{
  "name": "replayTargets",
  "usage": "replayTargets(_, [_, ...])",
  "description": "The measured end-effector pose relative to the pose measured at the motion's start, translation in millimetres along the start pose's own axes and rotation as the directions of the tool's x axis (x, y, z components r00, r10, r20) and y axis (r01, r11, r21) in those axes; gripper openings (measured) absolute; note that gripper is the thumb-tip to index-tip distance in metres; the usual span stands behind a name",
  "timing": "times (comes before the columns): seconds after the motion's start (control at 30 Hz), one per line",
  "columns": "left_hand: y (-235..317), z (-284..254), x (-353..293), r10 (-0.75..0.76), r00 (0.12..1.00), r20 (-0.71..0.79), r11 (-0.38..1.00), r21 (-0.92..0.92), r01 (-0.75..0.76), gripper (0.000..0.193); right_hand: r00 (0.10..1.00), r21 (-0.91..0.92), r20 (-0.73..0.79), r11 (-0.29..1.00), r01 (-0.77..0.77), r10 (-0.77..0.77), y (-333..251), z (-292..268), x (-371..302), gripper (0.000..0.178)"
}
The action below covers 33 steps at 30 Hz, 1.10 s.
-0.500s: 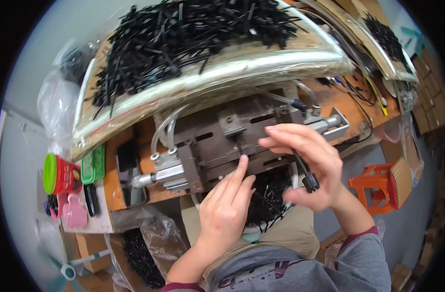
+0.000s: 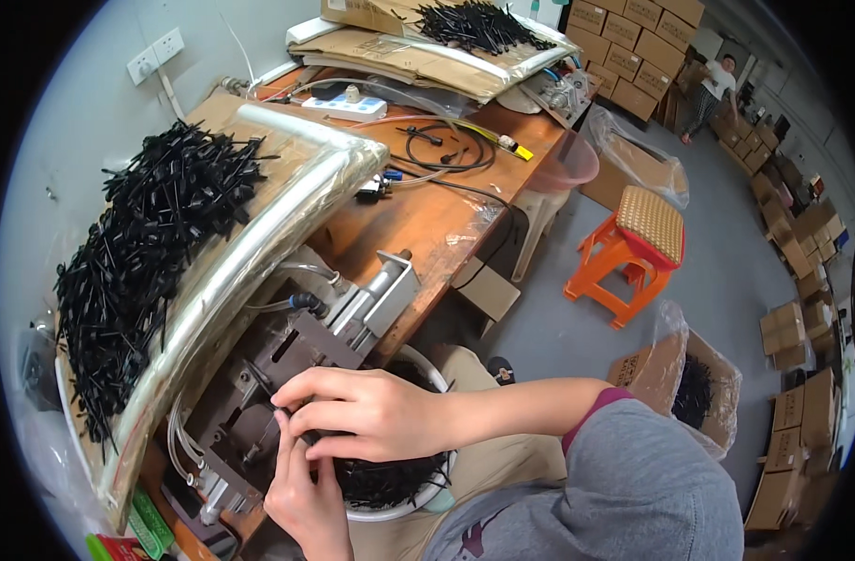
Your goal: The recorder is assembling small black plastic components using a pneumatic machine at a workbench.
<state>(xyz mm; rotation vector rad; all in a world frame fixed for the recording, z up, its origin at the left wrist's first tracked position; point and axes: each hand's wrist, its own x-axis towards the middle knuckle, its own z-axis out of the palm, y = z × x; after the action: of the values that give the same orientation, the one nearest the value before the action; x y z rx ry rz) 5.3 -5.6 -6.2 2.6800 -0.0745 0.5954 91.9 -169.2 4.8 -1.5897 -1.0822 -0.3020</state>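
Over the dark metal press fixture point(image 2: 245, 430) on the bench, both my hands come together. The fingers of my right hand point(image 2: 376, 411) are curled closed round a slim black plastic piece, mostly covered by them. My left hand point(image 2: 306, 505) is just below, its fingers drawn together and its fingertips meeting the right hand's. What the left fingers grip is hidden. Under my hands a white tub point(image 2: 443, 379) with many black plastic pieces point(image 2: 380, 481) sits at my lap. Beyond the fixture, a plastic-wrapped cardboard tray point(image 2: 301, 150) carries a heap of similar black pieces point(image 2: 156, 252).
A metal cylinder point(image 2: 371, 290) with air hoses flanks the fixture. Cables and a power strip point(image 2: 345, 108) lie on the orange bench point(image 2: 409, 238). To the right stand an orange stool point(image 2: 624, 252) and an open carton point(image 2: 652, 374). A person point(image 2: 712, 98) is in the far background.
The view has swung to the right. My right hand, earlier raised apart with a black piece, has come down to meet my left hand at the fixture.
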Motion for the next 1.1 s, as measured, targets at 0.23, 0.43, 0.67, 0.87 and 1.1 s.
replayTargets(0.23, [15,-18,-9,0.103,0.974,0.203,0.970,-0.236,-0.053,0.024,0.991,-0.398,0.099,0.909,0.123,-0.091,2,-4,-7,0.027])
replayTargets(0.43, [-1,-1,-62,0.110,0.853,0.510,0.933,-0.349,0.089,0.020,0.931,-0.603,0.363,0.755,0.257,-0.027,-2,21,-10,0.013])
replayTargets(0.67, [-18,32,-76,0.034,0.881,0.472,0.951,-0.285,0.116,0.025,0.933,-0.649,0.357,0.732,0.208,0.051,-4,29,0,0.025])
replayTargets(0.87, [-27,53,-88,-0.016,0.989,0.148,0.956,-0.286,0.058,0.055,0.992,-0.372,0.108,0.928,-0.016,0.061,9,12,-25,0.029])
replayTargets(1.1, [-47,58,-157,0.096,0.953,0.286,0.991,-0.118,-0.065,0.088,0.831,-0.516,0.034,0.722,-0.460,0.555,55,-41,-187,0.058])
